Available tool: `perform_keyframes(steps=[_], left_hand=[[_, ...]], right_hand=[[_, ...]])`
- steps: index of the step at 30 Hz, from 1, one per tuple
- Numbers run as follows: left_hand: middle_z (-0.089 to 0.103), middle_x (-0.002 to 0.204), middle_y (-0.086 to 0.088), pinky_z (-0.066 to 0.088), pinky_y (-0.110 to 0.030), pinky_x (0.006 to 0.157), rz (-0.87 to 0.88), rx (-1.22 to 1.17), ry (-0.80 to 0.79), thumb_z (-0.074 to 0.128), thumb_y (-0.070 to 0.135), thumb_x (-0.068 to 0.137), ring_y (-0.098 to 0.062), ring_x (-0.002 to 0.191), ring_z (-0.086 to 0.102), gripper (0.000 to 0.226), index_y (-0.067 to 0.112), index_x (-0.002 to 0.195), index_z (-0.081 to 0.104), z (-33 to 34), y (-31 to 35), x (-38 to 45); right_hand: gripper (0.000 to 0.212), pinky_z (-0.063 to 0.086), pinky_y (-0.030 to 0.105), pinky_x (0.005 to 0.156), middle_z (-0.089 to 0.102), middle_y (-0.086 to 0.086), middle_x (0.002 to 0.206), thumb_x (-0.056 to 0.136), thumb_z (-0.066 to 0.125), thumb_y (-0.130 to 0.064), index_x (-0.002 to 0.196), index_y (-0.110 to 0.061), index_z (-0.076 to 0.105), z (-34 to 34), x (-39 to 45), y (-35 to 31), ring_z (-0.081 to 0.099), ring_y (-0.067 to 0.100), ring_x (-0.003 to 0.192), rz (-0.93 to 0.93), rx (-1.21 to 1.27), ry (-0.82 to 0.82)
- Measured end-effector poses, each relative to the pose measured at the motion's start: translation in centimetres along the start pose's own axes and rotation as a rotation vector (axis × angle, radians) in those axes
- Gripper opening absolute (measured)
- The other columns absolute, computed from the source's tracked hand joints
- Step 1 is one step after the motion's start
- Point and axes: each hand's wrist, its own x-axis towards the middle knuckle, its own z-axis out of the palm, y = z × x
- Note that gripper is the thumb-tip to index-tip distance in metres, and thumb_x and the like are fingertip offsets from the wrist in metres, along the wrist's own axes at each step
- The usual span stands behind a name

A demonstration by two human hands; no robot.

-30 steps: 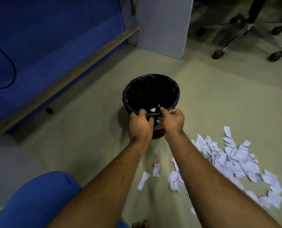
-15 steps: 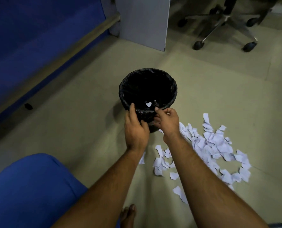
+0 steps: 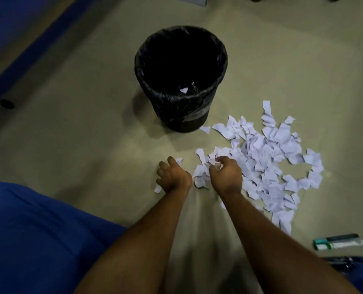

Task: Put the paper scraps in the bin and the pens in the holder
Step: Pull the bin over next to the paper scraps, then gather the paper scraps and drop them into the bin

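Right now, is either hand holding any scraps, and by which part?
The right hand curls over the near edge of the scraps, but a grip cannot be told. The left hand holds nothing visible.

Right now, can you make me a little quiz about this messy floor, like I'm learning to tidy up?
1. True or false: the bin is lying on its side.
2. Where is the big heap of paper scraps? A. Inside the bin. B. On the floor beside the bin. C. On the blue seat.
3. Fill in: the pens lie on the ____.

Key
1. False: it stands upright, with only a scrap or so showing inside.
2. B. The left hand and right hand are down at its near edge.
3. Floor, at the lower right; no holder is in view.
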Motion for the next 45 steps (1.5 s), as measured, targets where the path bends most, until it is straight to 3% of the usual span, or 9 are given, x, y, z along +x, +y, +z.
perform_keyframes(steps=[4, 12, 16, 19, 25, 30, 34, 37, 45], left_hand=[[0.032, 0.147, -0.018, 0.042, -0.047, 0.099, -0.031, -0.006, -0.095, 0.055, 0.016, 0.090, -0.038, 0.131, 0.036, 0.055, 0.019, 0.141, 0.036, 2.9, 0.0, 0.6], [0.047, 0.134, -0.011, 0.047, -0.037, 0.098, 0.483, -0.089, -0.057, 0.060, 0.019, 0.086, -0.030, 0.119, 0.052, 0.043, 0.019, 0.129, 0.051, 6.1, 3.9, -1.4], [0.052, 0.131, -0.014, 0.046, -0.041, 0.088, 0.362, 0.053, 0.095, 0.067, 0.018, 0.076, -0.034, 0.112, 0.054, 0.058, 0.018, 0.132, 0.052, 5.9, 5.1, -2.7], [0.042, 0.137, -0.014, 0.045, -0.042, 0.092, 0.234, 0.117, -0.042, 0.070, 0.028, 0.079, -0.033, 0.121, 0.046, 0.068, 0.019, 0.140, 0.040, 6.4, 6.5, -3.5], [0.052, 0.130, -0.016, 0.042, -0.037, 0.095, 0.412, -0.236, -0.244, 0.053, 0.016, 0.092, -0.034, 0.116, 0.051, 0.032, 0.012, 0.124, 0.056, 6.6, 10.0, -3.3], [0.047, 0.131, -0.015, 0.044, -0.040, 0.093, 0.706, 0.140, 0.051, 0.060, 0.012, 0.081, -0.034, 0.116, 0.049, 0.060, 0.018, 0.139, 0.044, 5.8, 10.7, -1.6], [0.014, 0.158, -0.016, 0.034, -0.047, 0.111, 0.823, 0.415, -0.266, 0.070, 0.033, 0.080, -0.037, 0.144, 0.022, 0.094, 0.027, 0.154, 0.012, 5.4, 12.2, 0.5], [0.009, 0.160, -0.015, 0.033, -0.051, 0.113, 0.879, 0.619, -0.423, 0.075, 0.047, 0.073, -0.041, 0.146, 0.014, 0.105, 0.032, 0.154, 0.009, 5.6, 13.0, 0.4], [0.045, 0.142, -0.011, 0.048, -0.036, 0.093, 0.956, 0.576, -0.121, 0.062, 0.034, 0.091, -0.030, 0.121, 0.048, 0.056, 0.021, 0.142, 0.042, 7.4, 10.5, -2.1]], right_hand=[[0.036, 0.049, 0.041, 0.083, 0.062, 0.017, 0.110, 0.077, 0.064, -0.033, 0.109, -0.016, 0.068, 1.1, 0.1, 2.1, 0.059, 0.039, 0.102, -0.010, -0.108, 0.059], [0.034, 0.049, 0.041, 0.090, 0.062, 0.013, 0.118, 0.084, 0.061, -0.018, 0.117, -0.015, 0.065, -0.2, 0.8, 3.6, 0.059, 0.033, 0.109, -0.001, 0.052, 0.161], [0.037, 0.047, 0.040, 0.095, 0.063, 0.014, 0.122, 0.083, 0.059, -0.011, 0.120, -0.011, 0.065, -2.3, 2.0, 5.8, 0.058, 0.034, 0.114, 0.066, 0.024, 0.269], [0.051, 0.043, 0.045, 0.102, 0.056, 0.018, 0.134, 0.080, 0.063, -0.018, 0.129, -0.008, 0.058, -2.2, 2.7, 6.7, 0.051, 0.037, 0.125, 0.120, -0.074, 0.278], [0.050, 0.046, 0.038, 0.101, 0.059, 0.008, 0.134, 0.087, 0.061, -0.029, 0.134, -0.015, 0.056, -1.9, 3.1, 6.4, 0.054, 0.030, 0.125, 0.251, 0.224, 0.192], [0.068, 0.041, 0.044, 0.104, 0.048, 0.016, 0.143, 0.079, 0.067, -0.027, 0.143, -0.013, 0.046, -4.1, 3.9, 7.9, 0.045, 0.037, 0.131, 0.206, 0.035, 0.259], [0.094, 0.032, 0.051, 0.113, 0.024, 0.016, 0.161, 0.078, 0.064, -0.061, 0.154, -0.024, 0.024, -4.3, 5.3, 9.3, 0.026, 0.038, 0.146, 0.097, -0.270, 0.026], [0.095, 0.032, 0.052, 0.112, 0.020, 0.012, 0.162, 0.079, 0.060, -0.066, 0.155, -0.029, 0.018, -4.2, 5.4, 9.0, 0.023, 0.037, 0.147, 0.083, -0.417, -0.098], [0.053, 0.050, 0.041, 0.079, 0.051, 0.011, 0.127, 0.082, 0.068, -0.030, 0.132, -0.027, 0.051, -2.7, 2.9, 8.9, 0.052, 0.033, 0.114, 0.048, -0.406, 0.018]])
